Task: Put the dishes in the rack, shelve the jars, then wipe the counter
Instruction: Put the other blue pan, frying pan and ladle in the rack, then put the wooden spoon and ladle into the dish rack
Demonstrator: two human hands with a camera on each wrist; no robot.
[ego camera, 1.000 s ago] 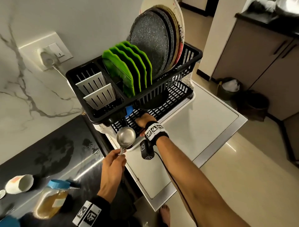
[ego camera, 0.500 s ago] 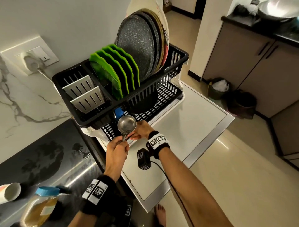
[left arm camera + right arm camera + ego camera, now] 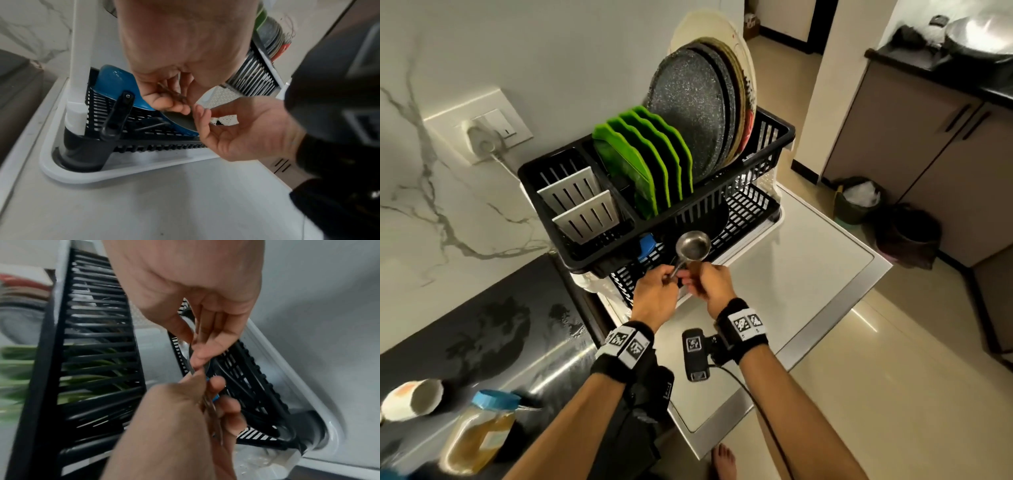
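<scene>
A steel ladle [image 3: 693, 244] is held bowl-up in front of the black two-tier dish rack [image 3: 722, 198], level with its lower tier. My left hand [image 3: 669, 277] grips the ladle's handle [image 3: 211, 410] low down. My right hand [image 3: 693, 277] meets it from the right and pinches the handle just above, between thumb and fingers [image 3: 205, 352]. Green plates [image 3: 640, 164] and grey speckled plates [image 3: 688, 106] stand in the upper tier. A blue pan [image 3: 115, 81] lies in the lower tier behind my hands.
The rack stands on a white appliance top [image 3: 791, 274]. Left of it is the dark wet counter [image 3: 500, 329] with a blue-lidded jar [image 3: 482, 425] and a white cup [image 3: 412, 399] on its side. Two grey cutlery holders [image 3: 582, 205] sit at the rack's left end.
My left hand has carried the ladle right and up to the rack's front. My right hand has drawn back from the lower tier and taken hold of the handle.
</scene>
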